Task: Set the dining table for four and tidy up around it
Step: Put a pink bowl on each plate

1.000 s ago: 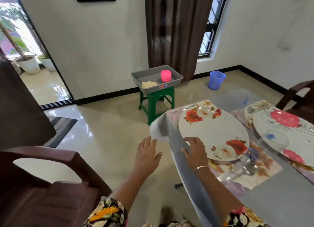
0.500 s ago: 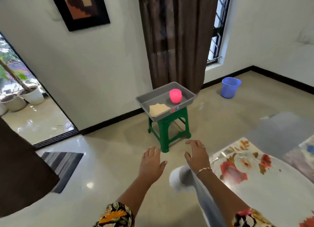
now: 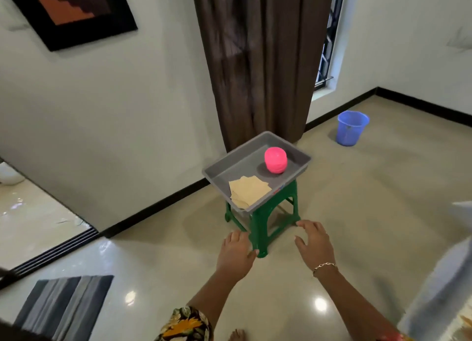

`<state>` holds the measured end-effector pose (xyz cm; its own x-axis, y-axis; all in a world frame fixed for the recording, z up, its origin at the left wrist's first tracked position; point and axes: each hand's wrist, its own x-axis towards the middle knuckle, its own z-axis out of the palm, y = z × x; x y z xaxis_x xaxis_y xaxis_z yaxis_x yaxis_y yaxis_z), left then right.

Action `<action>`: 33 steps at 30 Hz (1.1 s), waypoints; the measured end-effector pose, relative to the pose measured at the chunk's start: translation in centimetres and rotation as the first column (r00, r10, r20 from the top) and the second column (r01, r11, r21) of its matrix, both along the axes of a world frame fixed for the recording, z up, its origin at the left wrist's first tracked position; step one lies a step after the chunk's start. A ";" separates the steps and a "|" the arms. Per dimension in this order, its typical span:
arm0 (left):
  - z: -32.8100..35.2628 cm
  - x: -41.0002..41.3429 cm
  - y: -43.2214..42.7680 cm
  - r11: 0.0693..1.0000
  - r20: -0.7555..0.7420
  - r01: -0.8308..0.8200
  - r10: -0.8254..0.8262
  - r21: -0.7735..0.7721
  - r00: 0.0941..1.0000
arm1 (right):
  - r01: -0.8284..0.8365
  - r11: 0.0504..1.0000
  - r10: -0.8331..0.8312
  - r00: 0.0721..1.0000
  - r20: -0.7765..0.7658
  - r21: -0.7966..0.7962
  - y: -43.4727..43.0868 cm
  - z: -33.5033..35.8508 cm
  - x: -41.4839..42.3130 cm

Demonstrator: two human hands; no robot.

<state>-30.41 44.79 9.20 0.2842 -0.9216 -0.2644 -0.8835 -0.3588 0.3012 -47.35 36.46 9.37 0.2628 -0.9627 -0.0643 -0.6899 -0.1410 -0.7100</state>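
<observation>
Both hands had been lifted off the table's edge since the earlier frames, and the green stool (image 3: 265, 222) was seen nearer; the left hand (image 3: 236, 254) and the right hand (image 3: 315, 246) were held out above the floor just short of the stool, palms down, fingers spread and relaxed, nothing gripped. A grey tray (image 3: 242, 165) was set on the stool; a pink container (image 3: 275, 160) stood in its far right part; beige napkins (image 3: 249, 191) were stacked in its near left corner. Only the cloth-covered table edge (image 3: 441, 289) was seen at the far right, apart from the stool; a blue bucket (image 3: 351, 128) stood on the floor near the brown curtain (image 3: 255, 59).
</observation>
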 end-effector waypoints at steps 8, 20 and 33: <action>-0.9 11.0 -10.6 0.995 -0.035 0.095 -0.095 -0.019 0.995 | 0.157 0.980 -0.165 0.984 0.061 0.124 -8.9 0.2 8.9; -4.2 17.1 -29.3 0.992 -0.155 0.102 -0.089 0.078 0.984 | 0.274 0.908 -0.303 0.952 0.046 0.318 -27.8 -3.4 13.2; -8.8 19.0 -45.6 0.971 -0.403 -0.010 0.109 0.239 0.909 | 0.343 0.743 -0.399 0.917 -0.031 0.575 -42.6 -8.4 15.5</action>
